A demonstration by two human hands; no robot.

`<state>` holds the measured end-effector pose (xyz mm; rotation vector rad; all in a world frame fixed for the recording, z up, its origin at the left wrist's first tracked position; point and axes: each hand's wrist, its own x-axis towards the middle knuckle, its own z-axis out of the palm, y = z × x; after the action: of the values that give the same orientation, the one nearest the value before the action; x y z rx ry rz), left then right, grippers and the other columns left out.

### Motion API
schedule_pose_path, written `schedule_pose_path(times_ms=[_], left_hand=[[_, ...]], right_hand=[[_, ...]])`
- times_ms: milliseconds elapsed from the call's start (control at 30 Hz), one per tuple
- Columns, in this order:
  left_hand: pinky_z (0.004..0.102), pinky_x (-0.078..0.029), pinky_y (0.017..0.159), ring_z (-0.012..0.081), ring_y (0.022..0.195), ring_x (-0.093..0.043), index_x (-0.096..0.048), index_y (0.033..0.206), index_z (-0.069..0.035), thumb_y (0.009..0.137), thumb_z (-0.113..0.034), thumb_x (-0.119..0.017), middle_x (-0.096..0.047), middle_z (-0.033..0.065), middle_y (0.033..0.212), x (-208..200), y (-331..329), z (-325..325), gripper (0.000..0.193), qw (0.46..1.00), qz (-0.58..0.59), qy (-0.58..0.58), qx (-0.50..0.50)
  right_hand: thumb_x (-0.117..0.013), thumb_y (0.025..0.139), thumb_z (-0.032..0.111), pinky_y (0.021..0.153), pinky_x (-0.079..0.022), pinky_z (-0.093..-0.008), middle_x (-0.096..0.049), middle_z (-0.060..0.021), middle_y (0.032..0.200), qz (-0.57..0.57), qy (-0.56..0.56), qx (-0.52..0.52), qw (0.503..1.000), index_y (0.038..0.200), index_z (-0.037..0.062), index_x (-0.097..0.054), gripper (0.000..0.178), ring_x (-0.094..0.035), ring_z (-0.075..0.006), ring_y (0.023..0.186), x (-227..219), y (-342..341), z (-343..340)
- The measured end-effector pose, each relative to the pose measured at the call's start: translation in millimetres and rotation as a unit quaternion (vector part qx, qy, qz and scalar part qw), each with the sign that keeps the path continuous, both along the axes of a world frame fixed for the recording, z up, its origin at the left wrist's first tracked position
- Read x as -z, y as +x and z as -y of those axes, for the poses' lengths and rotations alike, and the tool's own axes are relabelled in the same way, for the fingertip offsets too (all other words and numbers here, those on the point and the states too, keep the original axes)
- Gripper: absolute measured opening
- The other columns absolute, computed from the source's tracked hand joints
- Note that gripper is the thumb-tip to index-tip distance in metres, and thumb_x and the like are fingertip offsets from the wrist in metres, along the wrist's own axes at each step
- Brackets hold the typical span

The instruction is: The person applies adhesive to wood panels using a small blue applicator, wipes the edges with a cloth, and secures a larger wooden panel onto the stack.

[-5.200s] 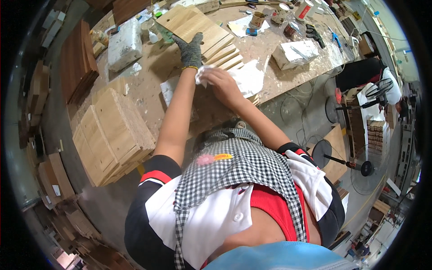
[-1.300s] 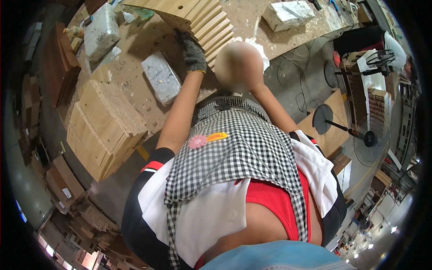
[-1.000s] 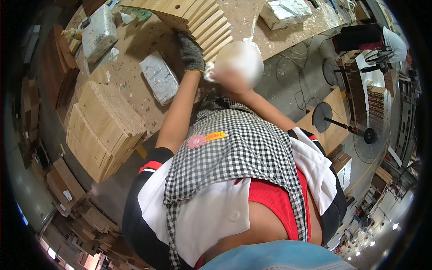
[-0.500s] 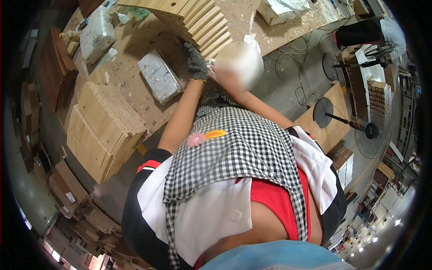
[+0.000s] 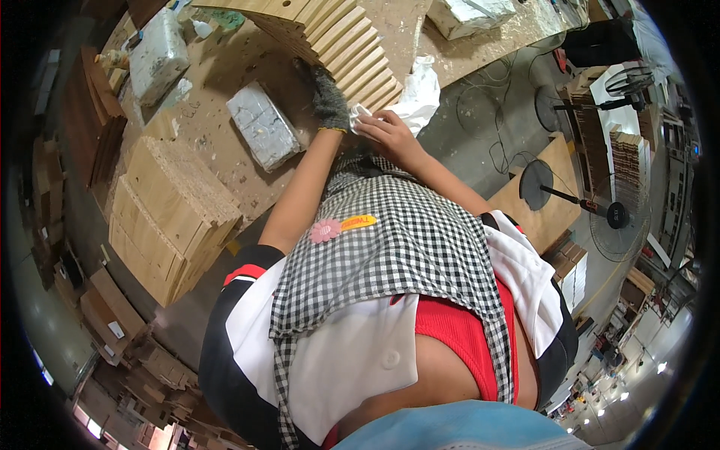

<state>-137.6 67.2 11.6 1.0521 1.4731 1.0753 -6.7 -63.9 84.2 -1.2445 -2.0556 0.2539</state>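
- Resting gloved left hand [image 5: 328, 103] against left side of stepped wooden boards [image 5: 346, 52], with fingertips lost in shadow; cannot tell if gripping
- Pinching white rag [image 5: 358, 116] in bare right hand [image 5: 397, 142], just beside left hand, at near end of wooden boards
- Stacked on workbench [image 5: 217, 86], near its edge: same wooden boards
- Lying left of left hand: white block [image 5: 266, 129]
- Crumpled beside wooden boards, at workbench edge: white sheet [image 5: 424, 88]
- Piled farther left, nearer body: light wood panels [image 5: 166, 217]
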Motion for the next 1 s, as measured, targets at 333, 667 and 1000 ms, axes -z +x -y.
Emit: schedule_pose_path(times_ms=[333, 667, 1000], left_hand=[[0.0405, -0.046, 0.105, 0.0277, 0.120, -0.056, -0.039, 0.146, -0.005, 0.102, -0.060, -0.028, -0.051, 0.0138, 0.140, -80.8, 21.3, 45.2, 0.072, 0.915, 0.387, -0.102, -0.049], [0.0403, -0.045, 0.106, 0.0282, 0.128, -0.050, -0.029, 0.151, -0.008, 0.101, -0.064, -0.024, -0.042, 0.0151, 0.148, -43.0, 8.2, 43.3, 0.075, 0.871, 0.481, -0.097, 0.015], [0.0422, -0.037, 0.112, 0.0300, 0.133, -0.044, -0.029, 0.151, -0.008, 0.100, -0.061, -0.030, -0.035, 0.0146, 0.152, -46.4, 19.2, 32.8, 0.073, 0.842, 0.522, -0.138, 0.003]], right_hand=[[-0.061, 0.078, -0.004, 0.096, -0.050, -0.0422, -0.063, -0.0095, 0.128, 0.027, 0.026, 0.145, 0.989, 0.125, 0.0117, -0.065, 0.049, -0.059, -0.0328, 0.111, 35.6, 34.8, 3.9], [-0.064, 0.068, -0.010, 0.088, -0.051, -0.0389, -0.069, -0.0081, 0.118, -0.091, -0.008, 0.122, 0.988, 0.110, 0.0068, -0.069, 0.045, -0.062, -0.0296, 0.103, 14.2, 55.8, 12.7], [-0.061, 0.079, -0.001, 0.092, -0.052, -0.0378, -0.065, -0.0056, 0.126, 0.048, -0.027, -0.038, 0.998, 0.115, 0.0091, -0.068, 0.038, -0.059, -0.0299, 0.108, 26.7, 22.9, 11.5]])
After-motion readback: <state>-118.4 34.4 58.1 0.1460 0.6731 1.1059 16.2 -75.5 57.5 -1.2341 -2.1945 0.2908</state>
